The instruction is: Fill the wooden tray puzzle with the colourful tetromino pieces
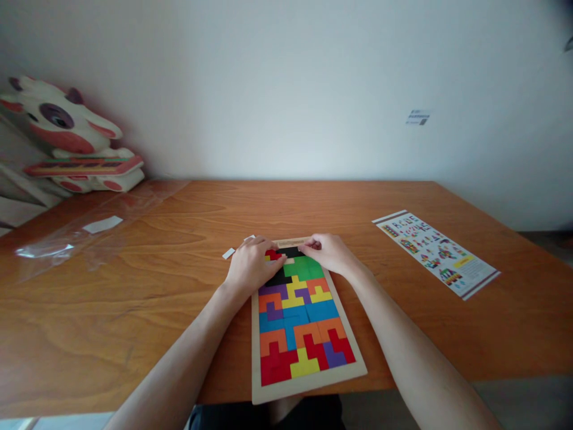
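Observation:
A wooden puzzle board (308, 385) with a pale frame lies in front of me, its long side running away from me. Coloured flat blocks fill most of it, among them a green block (307, 269) near the far end. My left hand (253, 263) rests over the far left corner, thumb and fingers apart, with a red block (273, 255) showing between them. At the far right corner, the curled fingers of my right hand (330, 252) pinch at the end of a black puzzle block (290, 252). A small pale gap shows beside my left thumb.
Small white pieces (228, 253) lie left of the board's far end. A clear plastic bag (58, 248) is on the left, near a cow-shaped toy keyboard (85, 143). A printed pattern sheet (434, 254) lies on the right of the wooden table (179, 233). A wall stands behind.

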Available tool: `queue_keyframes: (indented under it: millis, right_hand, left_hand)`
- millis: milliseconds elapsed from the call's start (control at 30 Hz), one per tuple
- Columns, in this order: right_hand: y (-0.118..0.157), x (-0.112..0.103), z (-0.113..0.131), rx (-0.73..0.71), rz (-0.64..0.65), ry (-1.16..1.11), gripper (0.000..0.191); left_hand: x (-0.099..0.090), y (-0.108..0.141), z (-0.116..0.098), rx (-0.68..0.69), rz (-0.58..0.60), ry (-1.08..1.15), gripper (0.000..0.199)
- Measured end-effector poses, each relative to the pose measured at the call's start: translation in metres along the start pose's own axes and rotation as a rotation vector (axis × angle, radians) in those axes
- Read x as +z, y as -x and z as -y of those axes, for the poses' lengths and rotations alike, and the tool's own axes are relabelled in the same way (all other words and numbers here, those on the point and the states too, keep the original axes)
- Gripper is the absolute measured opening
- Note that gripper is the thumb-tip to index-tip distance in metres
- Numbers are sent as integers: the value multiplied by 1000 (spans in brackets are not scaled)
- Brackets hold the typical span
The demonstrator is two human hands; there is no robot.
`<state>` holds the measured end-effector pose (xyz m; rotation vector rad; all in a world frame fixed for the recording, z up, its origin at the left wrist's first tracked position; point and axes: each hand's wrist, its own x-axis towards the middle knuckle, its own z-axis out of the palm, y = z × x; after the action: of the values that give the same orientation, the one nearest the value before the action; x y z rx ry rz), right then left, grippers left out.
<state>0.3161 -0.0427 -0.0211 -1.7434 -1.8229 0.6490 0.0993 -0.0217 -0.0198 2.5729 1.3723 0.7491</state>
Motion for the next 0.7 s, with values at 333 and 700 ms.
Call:
queue_keyframes:
  millis: [333,700]
  right_hand:
    - [0,1,-2,-2,10,-26,24]
    - [1,-1,1,-6,62,-78,15]
  left_hand:
    - [1,1,-1,26,-40,6,15]
    - [3,-1,10,97,-132,114,20]
